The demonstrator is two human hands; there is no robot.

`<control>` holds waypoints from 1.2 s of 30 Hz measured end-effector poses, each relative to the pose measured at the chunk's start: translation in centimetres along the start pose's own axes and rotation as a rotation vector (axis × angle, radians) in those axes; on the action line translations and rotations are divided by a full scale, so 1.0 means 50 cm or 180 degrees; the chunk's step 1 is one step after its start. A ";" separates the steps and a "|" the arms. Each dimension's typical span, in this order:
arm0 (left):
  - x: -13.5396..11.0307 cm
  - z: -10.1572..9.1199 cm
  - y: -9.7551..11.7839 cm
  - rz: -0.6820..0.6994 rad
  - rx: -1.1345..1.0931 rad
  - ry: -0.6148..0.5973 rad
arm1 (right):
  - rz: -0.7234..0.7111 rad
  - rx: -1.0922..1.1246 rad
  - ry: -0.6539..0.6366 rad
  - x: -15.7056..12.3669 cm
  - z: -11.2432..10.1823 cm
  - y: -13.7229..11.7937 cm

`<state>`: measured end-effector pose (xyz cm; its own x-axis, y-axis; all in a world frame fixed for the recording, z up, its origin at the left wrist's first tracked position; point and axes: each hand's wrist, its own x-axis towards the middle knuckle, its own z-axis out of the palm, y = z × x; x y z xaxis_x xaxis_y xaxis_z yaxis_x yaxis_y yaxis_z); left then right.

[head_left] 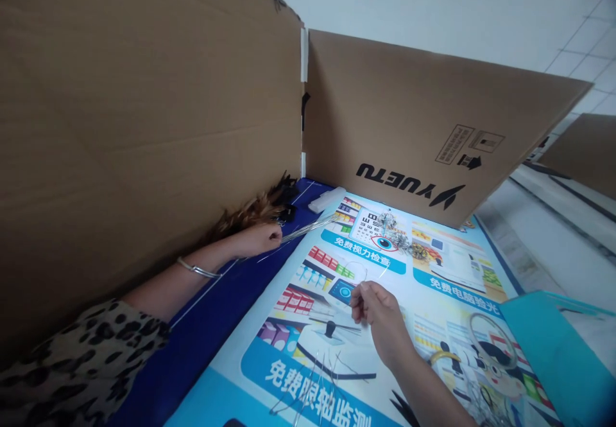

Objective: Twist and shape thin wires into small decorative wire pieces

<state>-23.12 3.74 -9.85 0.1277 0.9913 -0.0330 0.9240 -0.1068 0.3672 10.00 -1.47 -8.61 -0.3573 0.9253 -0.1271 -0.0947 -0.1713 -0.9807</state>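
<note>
My left hand (260, 239) is closed around a bundle of thin silver wires (308, 228), whose ends stick out to the right over the blue edge of the printed mat. Lower and to the right, my right hand (378, 314) is closed in a pinch on a fine wire (364, 274) that curves up from the fingertips. Brown feathers (245, 214) lie beside my left hand, along the cardboard wall. Ahead of my right hand rest silver tinsel-like clusters (402, 242). Loose wire pieces (317, 385) are scattered on the mat below it.
Tall cardboard panels (192, 93) stand at the left and back (409, 125). A small white block (327, 200) sits by their corner. To the right are a teal box (558, 350) and a pale ring (495, 321). A dark pointed object (403, 408) lies near my right forearm.
</note>
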 end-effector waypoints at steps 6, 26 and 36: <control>-0.007 0.025 -0.008 -0.0166 0.0161 0.0028 | 0.0001 0.0026 -0.0040 0.000 0.000 0.002; -0.012 0.033 0.025 -0.0431 0.0628 -0.0088 | -0.0034 -0.0046 -0.0034 0.004 -0.007 0.004; -0.012 -0.004 0.008 -0.0148 -0.0129 -0.0304 | 0.0390 -0.1149 -0.0588 0.007 -0.019 -0.009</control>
<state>-22.91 3.13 -9.50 0.1205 0.9830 -0.1386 0.9147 -0.0557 0.4003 10.82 -0.76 -8.33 -0.5095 0.8236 -0.2493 0.2786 -0.1162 -0.9533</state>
